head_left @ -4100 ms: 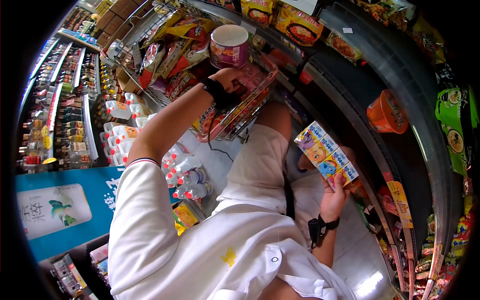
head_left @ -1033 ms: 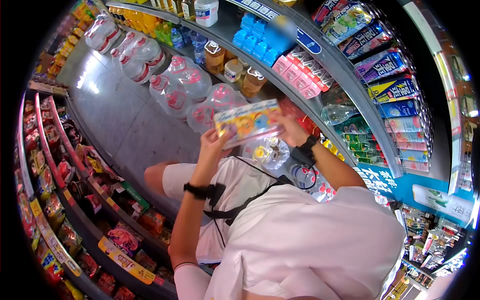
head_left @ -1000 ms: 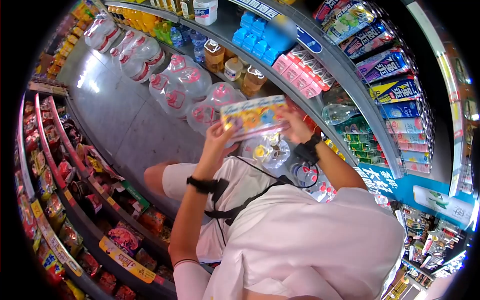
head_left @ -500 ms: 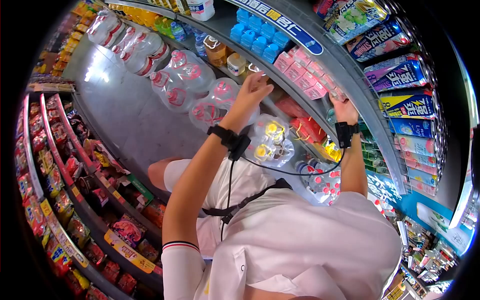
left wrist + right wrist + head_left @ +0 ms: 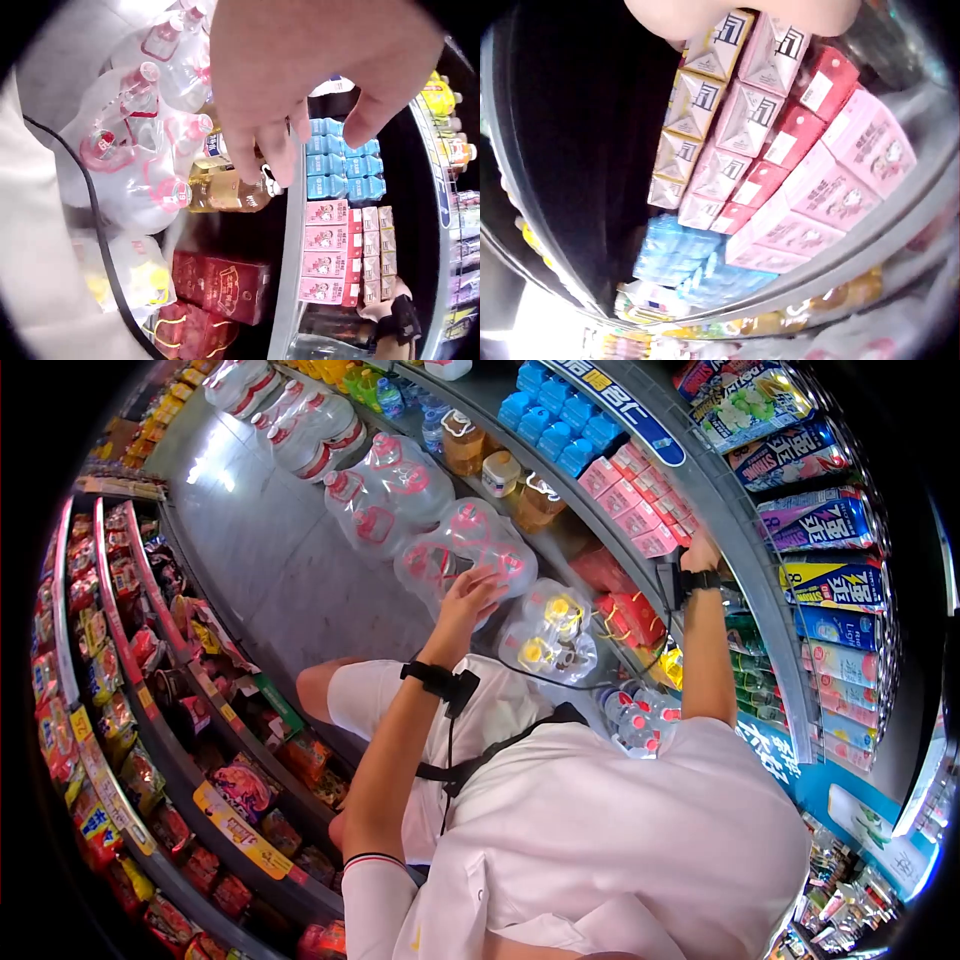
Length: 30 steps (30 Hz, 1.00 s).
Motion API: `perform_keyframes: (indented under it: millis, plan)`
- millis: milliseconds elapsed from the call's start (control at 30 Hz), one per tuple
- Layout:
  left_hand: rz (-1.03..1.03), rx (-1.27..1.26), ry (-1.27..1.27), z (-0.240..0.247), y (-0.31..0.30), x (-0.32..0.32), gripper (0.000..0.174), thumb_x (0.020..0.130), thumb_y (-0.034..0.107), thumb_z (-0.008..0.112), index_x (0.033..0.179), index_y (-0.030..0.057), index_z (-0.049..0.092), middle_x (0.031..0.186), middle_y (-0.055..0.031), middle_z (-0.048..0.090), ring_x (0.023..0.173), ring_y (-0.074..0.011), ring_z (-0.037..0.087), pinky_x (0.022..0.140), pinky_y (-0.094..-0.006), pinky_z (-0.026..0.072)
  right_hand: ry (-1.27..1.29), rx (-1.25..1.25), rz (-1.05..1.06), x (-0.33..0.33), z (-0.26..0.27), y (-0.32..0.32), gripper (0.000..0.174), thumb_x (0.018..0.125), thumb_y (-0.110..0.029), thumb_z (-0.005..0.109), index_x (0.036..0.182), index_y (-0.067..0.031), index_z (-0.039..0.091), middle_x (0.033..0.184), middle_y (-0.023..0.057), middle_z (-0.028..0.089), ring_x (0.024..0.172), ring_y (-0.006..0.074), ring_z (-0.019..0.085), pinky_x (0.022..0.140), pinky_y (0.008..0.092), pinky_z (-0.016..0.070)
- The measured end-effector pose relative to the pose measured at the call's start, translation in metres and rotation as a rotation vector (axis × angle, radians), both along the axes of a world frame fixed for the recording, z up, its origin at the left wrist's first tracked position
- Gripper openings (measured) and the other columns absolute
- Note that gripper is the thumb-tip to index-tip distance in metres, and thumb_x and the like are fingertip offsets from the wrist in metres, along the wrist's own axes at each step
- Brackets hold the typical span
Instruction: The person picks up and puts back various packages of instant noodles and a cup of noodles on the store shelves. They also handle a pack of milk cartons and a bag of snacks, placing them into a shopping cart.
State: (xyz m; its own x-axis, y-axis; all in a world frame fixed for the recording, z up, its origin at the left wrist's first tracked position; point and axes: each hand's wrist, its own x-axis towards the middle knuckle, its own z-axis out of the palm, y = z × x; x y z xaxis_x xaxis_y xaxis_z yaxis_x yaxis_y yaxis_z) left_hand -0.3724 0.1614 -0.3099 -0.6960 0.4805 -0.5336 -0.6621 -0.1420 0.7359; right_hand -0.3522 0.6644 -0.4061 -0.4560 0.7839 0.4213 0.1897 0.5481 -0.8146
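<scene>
My left hand [image 5: 472, 600] hangs over the bundled water bottles [image 5: 470, 545], its fingers loosely bent and holding nothing; it fills the top of the left wrist view. At the shelf, my right hand [image 5: 702, 552] grips the near end of a small carton pack [image 5: 694, 105], with fingertips on both sides in the right wrist view. White-ended cartons with yellow edges stand in one row, against a second row with pink edges [image 5: 748, 120]. Beside them are red boxes [image 5: 793, 136] and pink boxes [image 5: 832, 184]. The palm is mostly out of sight.
Blue bottles [image 5: 555, 420] stand past the cartons on the same shelf, behind its grey front edge [image 5: 600, 525]. Large drink cans [image 5: 815, 520] line the upper shelf. Red gift bags [image 5: 628, 618] sit lower down. Snack shelves [image 5: 180, 660] curve along the left.
The colourful pack, held in both hands a second ago, is no longer between them. My right hand has gone to the shelf; my left has since moved down and left, away from the shelf.
</scene>
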Motion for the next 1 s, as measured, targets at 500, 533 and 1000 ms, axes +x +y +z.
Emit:
perform_keyframes:
  millis: [500,533,1000]
  plan:
    - [0.367,0.250,0.158,0.031,-0.084,0.065,0.028,0.102,0.020,0.061,0.126,0.0069,0.058,0.123,-0.0038,0.064,0.108,-0.0178,0.066,0.092,-0.0313,0.0523,-0.024,0.285,0.503,-0.002,0.145,-0.315,0.036,0.094,-0.009,0.064,0.127,0.0017,0.055,0.124,0.0178,0.059,0.115,0.0312,0.056,0.102,0.0412,0.0434]
    - [0.412,0.222,0.207,0.037,-0.099,0.073,0.027,0.102,0.019,0.060,0.125,0.0065,0.058,0.123,-0.0036,0.064,0.105,-0.0170,0.066,0.093,-0.0321,0.0528,-0.121,0.199,0.681,-0.005,0.146,-0.351,0.029,0.094,-0.008,0.062,0.122,-0.0001,0.058,0.119,0.0159,0.061,0.111,0.0290,0.058,0.099,0.0399,0.0451]
    - [1.976,-0.560,0.505,0.129,-0.291,0.345,0.016,0.098,-0.006,0.048,0.108,0.0014,0.059,0.102,-0.0050,0.064,0.090,-0.0121,0.062,0.082,-0.0285,0.0540,0.196,-0.146,2.655,0.023,0.277,-0.808,0.015,0.094,0.009,0.057,0.106,0.0028,0.063,0.105,0.0123,0.062,0.094,0.0242,0.062,0.081,0.0317,0.0533]
